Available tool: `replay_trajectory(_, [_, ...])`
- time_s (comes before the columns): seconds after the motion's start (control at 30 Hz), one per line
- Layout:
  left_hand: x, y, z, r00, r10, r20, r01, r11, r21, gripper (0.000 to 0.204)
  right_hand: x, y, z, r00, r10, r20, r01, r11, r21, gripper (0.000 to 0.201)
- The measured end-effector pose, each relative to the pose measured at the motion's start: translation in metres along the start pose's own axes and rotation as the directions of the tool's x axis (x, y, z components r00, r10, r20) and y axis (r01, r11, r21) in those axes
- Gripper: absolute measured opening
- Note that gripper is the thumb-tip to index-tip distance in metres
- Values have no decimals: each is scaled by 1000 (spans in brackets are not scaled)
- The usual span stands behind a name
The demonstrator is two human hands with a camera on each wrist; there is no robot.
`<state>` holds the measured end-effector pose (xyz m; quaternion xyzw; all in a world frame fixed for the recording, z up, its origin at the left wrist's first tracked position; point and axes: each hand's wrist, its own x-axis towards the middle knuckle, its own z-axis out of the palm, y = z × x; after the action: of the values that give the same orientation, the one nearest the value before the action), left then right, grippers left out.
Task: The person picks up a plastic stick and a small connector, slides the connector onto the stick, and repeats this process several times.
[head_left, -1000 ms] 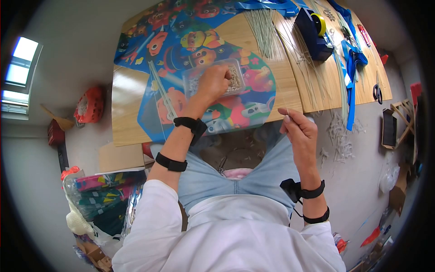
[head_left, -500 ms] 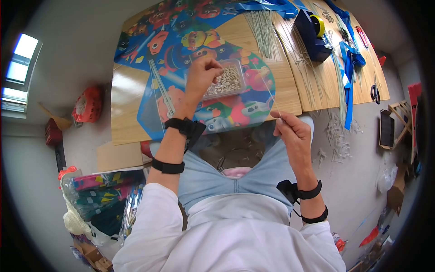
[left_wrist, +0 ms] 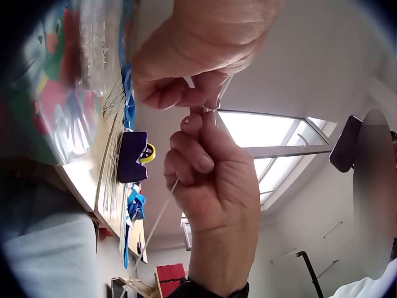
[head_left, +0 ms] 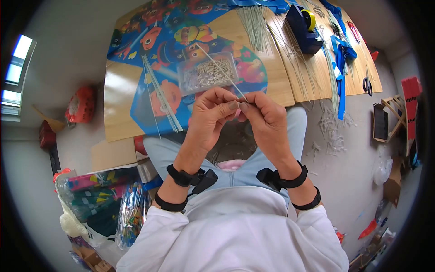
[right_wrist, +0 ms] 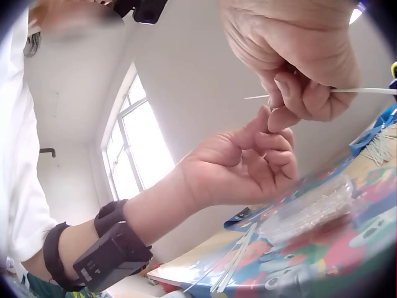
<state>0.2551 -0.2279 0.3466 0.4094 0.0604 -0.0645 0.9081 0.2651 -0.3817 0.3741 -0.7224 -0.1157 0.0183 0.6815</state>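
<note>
Both hands meet fingertip to fingertip over the lap in the head view. My right hand point(head_left: 268, 123) grips a thin white stick point(head_left: 213, 62), which slants up and left over a clear box point(head_left: 183, 86) of small pale pieces. Thumb and forefinger of my left hand point(head_left: 208, 119) pinch at the stick's near end. The left wrist view shows a small white piece point(left_wrist: 189, 81) among the fingers of my left hand point(left_wrist: 208, 40); its far part is hidden. In the right wrist view, the stick point(right_wrist: 366, 90) passes through my right hand point(right_wrist: 304, 49), touching my left hand point(right_wrist: 239, 164).
Several white sticks point(head_left: 163, 97) lie left of the box on the colourful sheet point(head_left: 140, 113). Further right on the table are more sticks point(head_left: 256, 27), a tape dispenser point(head_left: 301, 34), blue ribbon point(head_left: 340, 90) and scissors point(head_left: 367, 84). White scraps point(head_left: 333, 131) litter the floor.
My left hand has come out of the box and back toward the lap. My right hand has moved left with the stick to meet it, and the stick now points up and left.
</note>
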Motion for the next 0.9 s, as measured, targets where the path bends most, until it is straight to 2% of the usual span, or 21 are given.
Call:
replay_trajectory(0.1, [-10, 11, 2, 1000, 16, 5, -16, 993, 118, 12, -3, -5, -1, 999, -47, 17, 49, 989, -143, 2])
replay_trajectory(0.17, [-16, 22, 11, 987, 161, 5, -155, 940, 305, 13, -5, -5, -4, 992, -122, 29, 125, 962, -242, 3])
replay_trajectory(0.2, [-17, 25, 13, 973, 232, 15, -219, 892, 394, 14, -5, -2, -4, 983, -180, 35, 183, 942, -281, 3])
replay_trajectory(0.3, [-18, 26, 10, 916, 328, 229, -392, 617, 683, 16, -7, -2, -2, 962, -267, 60, 270, 894, -359, 3])
replay_trajectory(0.4, [-22, 27, 15, 905, 354, 237, -406, 548, 732, 18, -8, -3, -1, 956, -286, 73, 291, 876, -385, 3])
replay_trajectory(0.5, [-25, 27, 17, 914, 344, 214, -384, 569, 727, 15, -10, -2, -1, 965, -258, 53, 259, 899, -353, 2])
replay_trajectory(0.53, [-26, 25, 15, 932, 325, 158, -340, 643, 686, 14, -11, -2, -1, 969, -243, 41, 242, 911, -335, 1])
replay_trajectory(0.6, [-27, 21, 8, 961, 270, 54, -250, 774, 582, 12, -12, -9, 1, 994, -106, 1, 104, 975, -198, 1])
replay_trajectory(0.7, [-28, 18, 12, 972, 233, 29, -227, 902, 366, 11, -12, -12, 4, 999, 47, 18, -47, 999, -2, 4])
replay_trajectory(0.83, [-27, 14, 10, 975, 222, 22, -220, 942, 254, 12, -11, -15, 3, 969, 224, 107, -243, 945, 218, 10])
replay_trajectory(0.9, [-26, 11, 10, 976, 212, 39, -216, 958, 187, 13, -11, -15, 3, 955, 262, 138, -291, 916, 275, 12])
